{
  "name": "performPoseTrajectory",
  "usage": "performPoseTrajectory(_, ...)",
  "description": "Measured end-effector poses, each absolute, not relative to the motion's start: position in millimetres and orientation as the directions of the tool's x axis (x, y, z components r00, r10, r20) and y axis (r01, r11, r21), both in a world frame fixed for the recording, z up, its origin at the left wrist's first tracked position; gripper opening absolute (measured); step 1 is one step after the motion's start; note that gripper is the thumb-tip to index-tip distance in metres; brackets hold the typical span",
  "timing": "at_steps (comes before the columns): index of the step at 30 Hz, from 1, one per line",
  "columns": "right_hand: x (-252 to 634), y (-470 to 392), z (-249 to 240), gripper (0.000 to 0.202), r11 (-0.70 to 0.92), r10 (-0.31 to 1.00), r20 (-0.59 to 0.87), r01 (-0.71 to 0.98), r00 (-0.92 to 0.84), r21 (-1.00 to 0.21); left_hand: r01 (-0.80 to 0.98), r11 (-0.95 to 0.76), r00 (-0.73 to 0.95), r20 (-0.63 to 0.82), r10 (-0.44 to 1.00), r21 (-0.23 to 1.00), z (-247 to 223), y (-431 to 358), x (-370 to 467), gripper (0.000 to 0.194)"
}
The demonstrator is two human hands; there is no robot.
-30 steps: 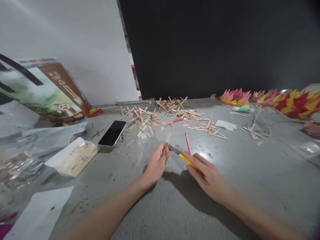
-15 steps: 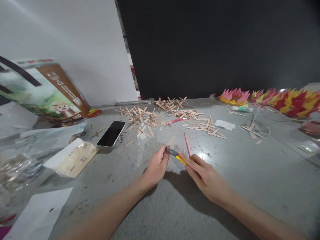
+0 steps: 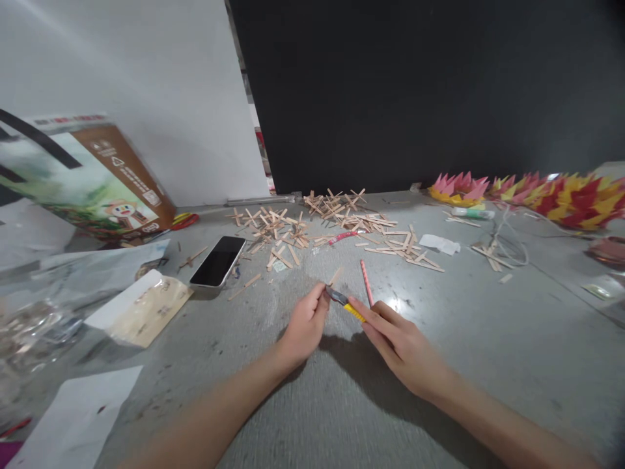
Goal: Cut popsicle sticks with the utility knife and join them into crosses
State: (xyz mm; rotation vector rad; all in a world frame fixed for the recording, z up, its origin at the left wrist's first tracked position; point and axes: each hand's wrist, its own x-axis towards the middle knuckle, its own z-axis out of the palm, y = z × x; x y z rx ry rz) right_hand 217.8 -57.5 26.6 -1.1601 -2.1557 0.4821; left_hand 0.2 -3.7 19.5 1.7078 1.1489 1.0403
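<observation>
Right now my left grip is clenched around a thin wooden stick, pinched between thumb and fingers so that one flat end sticks up past my knuckles, tilted toward the back of the counter. My right grip is closed on a yellow-handled tool, a cutter by its look, with its grey metal end reaching across to my left fingertips, right beside the stick. Whether the edge actually touches the wood I cannot tell, as my fingers cover that spot.

Just behind my right grip lies a pink striped rod, its near end hidden by my fingers. Farther back, loose wooden sticks are heaped in an untidy pile, many of them crossed, with a red strip lying among them. Over to my left is a phone, dark screen up, near a cream packet, with a printed bag standing behind. Off to my right, a white scrap lies near the sticks, and spiky pink and yellow paper pieces sit by the black panel.
</observation>
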Motion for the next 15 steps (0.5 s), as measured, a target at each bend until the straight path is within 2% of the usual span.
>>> performPoseTrajectory(8, 213.2, -61.9, 26.4, 0.050, 0.434, 0.889, 0.243, 0.548, -0.388, -0.715, 0.349, -0.352, 0.245, 0.278, 0.929, 0.869, 16.2, -3.1, -1.6, 0.036)
performPoseTrajectory(15, 208.0, -65.3, 23.4, 0.048, 0.381, 0.910, 0.228, 0.481, -0.347, -0.790, 0.407, -0.442, 0.242, 0.373, 0.896, 0.799, 14.7, -4.5, -1.8, 0.033)
